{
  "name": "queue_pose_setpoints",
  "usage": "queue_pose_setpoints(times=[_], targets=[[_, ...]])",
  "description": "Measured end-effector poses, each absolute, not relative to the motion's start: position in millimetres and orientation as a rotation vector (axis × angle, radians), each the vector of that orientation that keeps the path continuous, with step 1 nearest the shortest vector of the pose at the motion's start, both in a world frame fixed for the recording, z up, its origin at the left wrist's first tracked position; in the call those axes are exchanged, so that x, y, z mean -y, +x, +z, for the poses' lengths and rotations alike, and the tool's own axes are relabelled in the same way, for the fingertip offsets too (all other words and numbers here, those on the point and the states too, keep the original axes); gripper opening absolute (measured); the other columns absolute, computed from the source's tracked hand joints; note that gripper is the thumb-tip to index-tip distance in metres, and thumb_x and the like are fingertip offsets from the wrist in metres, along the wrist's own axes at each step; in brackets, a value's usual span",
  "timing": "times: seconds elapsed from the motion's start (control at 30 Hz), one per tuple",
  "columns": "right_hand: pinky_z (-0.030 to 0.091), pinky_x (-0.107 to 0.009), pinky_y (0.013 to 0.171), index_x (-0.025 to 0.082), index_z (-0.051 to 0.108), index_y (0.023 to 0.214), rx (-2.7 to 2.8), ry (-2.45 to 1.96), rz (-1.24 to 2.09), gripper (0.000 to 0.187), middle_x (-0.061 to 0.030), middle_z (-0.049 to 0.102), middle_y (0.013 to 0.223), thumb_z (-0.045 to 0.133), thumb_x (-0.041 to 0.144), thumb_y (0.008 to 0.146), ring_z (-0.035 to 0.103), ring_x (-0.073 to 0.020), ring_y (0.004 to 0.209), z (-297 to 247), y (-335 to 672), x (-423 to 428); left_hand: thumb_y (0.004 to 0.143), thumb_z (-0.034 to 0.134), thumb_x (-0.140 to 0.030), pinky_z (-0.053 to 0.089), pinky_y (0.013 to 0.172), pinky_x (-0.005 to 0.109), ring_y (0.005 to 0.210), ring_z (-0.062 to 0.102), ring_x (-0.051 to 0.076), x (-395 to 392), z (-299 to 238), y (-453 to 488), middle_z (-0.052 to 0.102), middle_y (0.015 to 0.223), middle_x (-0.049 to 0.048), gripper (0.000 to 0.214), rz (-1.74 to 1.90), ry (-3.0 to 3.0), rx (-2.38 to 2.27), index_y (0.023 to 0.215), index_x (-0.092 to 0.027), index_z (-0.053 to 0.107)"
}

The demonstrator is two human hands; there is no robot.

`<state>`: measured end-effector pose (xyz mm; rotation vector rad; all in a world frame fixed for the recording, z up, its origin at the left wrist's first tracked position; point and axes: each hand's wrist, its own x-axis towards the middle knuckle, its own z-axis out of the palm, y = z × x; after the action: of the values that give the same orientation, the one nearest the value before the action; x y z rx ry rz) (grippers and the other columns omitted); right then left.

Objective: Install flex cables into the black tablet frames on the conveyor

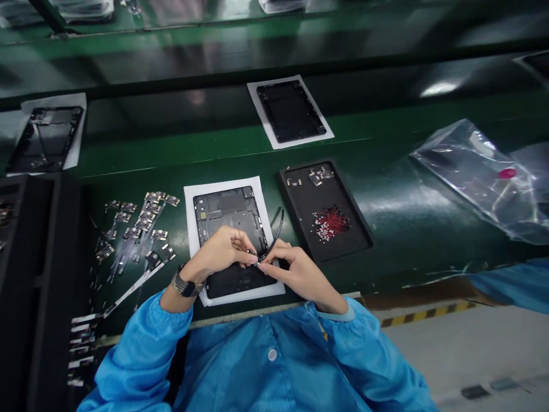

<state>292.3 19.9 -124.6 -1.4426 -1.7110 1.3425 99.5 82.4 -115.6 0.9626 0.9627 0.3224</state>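
Note:
Both my hands meet above an opened tablet housing [231,217], a black shell that lies on a white sheet [191,229]. My left hand [225,249] is closed in a pinch on a small circuit board [253,256], mostly covered by the fingers. My right hand [295,268] pinches close against it, thumb and forefinger together. A thin black curved strip [278,229] rises from between the fingertips; it looks like a flat cable, and its lower end is hidden. The lower part of the shell lies beneath my hands.
Left of the shell lie several small circuit boards with flat cables [148,214]. On the right, a black tray [302,214] holds red-and-black wire parts [332,223] and small boards [315,176]. Behind are two more tablet shells [291,111] [47,137]. A clear plastic bag [480,177] lies far right.

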Motion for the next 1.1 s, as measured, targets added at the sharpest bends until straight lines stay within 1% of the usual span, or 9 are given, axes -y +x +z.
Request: queue_pose_setpoints(times=[0.13, 0.3, 0.57, 0.67, 0.77, 0.83, 0.93, 1.0, 1.1], targets=[[0.044, -0.035, 0.073, 0.02, 0.071, 0.073, 1.666, -1.467, 1.301, 0.021, -0.0028, 0.064, 0.072, 0.066, 0.035, 0.087, 0.057, -0.0192, 0.074, -127.7, 290.6, -17.2, 0.054, 0.086, -0.018, 0.048, 0.052, 0.024, 0.049, 0.058, 0.011, -81.2, -117.9, 100.2, 0.065, 0.054, 0.0015, 0.024, 0.345, 0.93, -0.983, 0.062, -0.013, 0.064], [0.044, -0.035, 0.072, 0.021, 0.07, 0.072, 1.589, -1.442, 1.252, 0.024, -0.0033, 0.065, 0.072, 0.066, 0.039, 0.087, 0.058, -0.0203, 0.075, -131.3, 287.8, -14.4, 0.053, 0.087, -0.02, 0.047, 0.05, 0.023, 0.046, 0.057, 0.01, -78.9, -118.5, 102.0, 0.064, 0.052, 0.001, 0.026, 0.362, 0.887, -0.986, 0.06, -0.013, 0.063], [0.045, -0.035, 0.073, 0.02, 0.07, 0.073, 1.587, -1.447, 1.249, 0.022, -0.003, 0.065, 0.072, 0.067, 0.036, 0.087, 0.059, -0.0202, 0.075, -131.0, 287.9, -14.1, 0.052, 0.087, -0.022, 0.045, 0.048, 0.023, 0.045, 0.056, 0.011, -76.6, -116.9, 104.0, 0.062, 0.049, 0.0006, 0.028, 0.345, 0.886, -1.006, 0.061, -0.014, 0.062], [0.047, -0.035, 0.073, 0.019, 0.071, 0.074, 1.621, -1.431, 1.258, 0.02, -0.0034, 0.066, 0.072, 0.066, 0.033, 0.087, 0.06, -0.0203, 0.076, -130.4, 288.5, -16.3, 0.056, 0.083, -0.023, 0.044, 0.048, 0.023, 0.046, 0.055, 0.011, -76.3, -116.0, 101.3, 0.063, 0.052, 0.0007, 0.023, 0.328, 0.941, -1.037, 0.063, -0.014, 0.063], [0.049, -0.035, 0.074, 0.02, 0.074, 0.088, 1.681, -1.392, 1.31, 0.014, -0.0052, 0.071, 0.081, 0.065, 0.03, 0.088, 0.062, -0.0211, 0.08, -124.6, 293.8, -20.5, 0.064, 0.075, -0.021, 0.045, 0.055, 0.025, 0.056, 0.059, 0.013, -77.1, -112.0, 93.8, 0.068, 0.062, 0.0024, 0.01, 0.316, 1.137, -1.101, 0.064, -0.015, 0.066], [0.051, -0.036, 0.077, 0.021, 0.074, 0.097, 1.745, -1.368, 1.308, 0.016, -0.006, 0.073, 0.089, 0.065, 0.03, 0.088, 0.064, -0.0222, 0.086, -114.9, 301.5, -24.3, 0.067, 0.071, -0.019, 0.047, 0.065, 0.027, 0.069, 0.063, 0.017, -77.2, -106.9, 87.3, 0.071, 0.071, 0.0038, 0.007, 0.304, 1.341, -1.131, 0.062, -0.017, 0.067], [0.052, -0.039, 0.084, 0.023, 0.075, 0.095, 1.858, -1.343, 1.196, 0.016, -0.0065, 0.074, 0.095, 0.063, 0.032, 0.089, 0.065, -0.0243, 0.094, -91.5, 318.3, -33.0, 0.07, 0.071, -0.019, 0.046, 0.079, 0.032, 0.087, 0.062, 0.021, -72.7, -97.8, 78.0, 0.073, 0.084, 0.0043, 0.013, 0.226, 1.666, -1.172, 0.057, -0.019, 0.067], [0.052, -0.04, 0.084, 0.024, 0.074, 0.093, 1.916, -1.334, 1.093, 0.018, -0.0068, 0.074, 0.095, 0.06, 0.034, 0.091, 0.066, -0.0252, 0.094, -74.7, 331.0, -44.6, 0.074, 0.071, -0.022, 0.044, 0.082, 0.034, 0.091, 0.059, 0.023, -66.1, -92.6, 72.4, 0.073, 0.088, 0.0047, 0.017, 0.175, 1.842, -1.215, 0.058, -0.019, 0.066], [0.051, -0.04, 0.081, 0.024, 0.075, 0.091, 1.983, -1.341, 0.949, 0.021, -0.0069, 0.075, 0.093, 0.059, 0.037, 0.09, 0.067, -0.0264, 0.09, -58.4, 349.3, -81.1, 0.083, 0.064, -0.027, 0.043, 0.083, 0.036, 0.092, 0.058, 0.025, -59.6, -85.8, 64.9, 0.072, 0.086, 0.0078, 0.024, 0.112, 2.031, -1.338, 0.061, -0.019, 0.066]])
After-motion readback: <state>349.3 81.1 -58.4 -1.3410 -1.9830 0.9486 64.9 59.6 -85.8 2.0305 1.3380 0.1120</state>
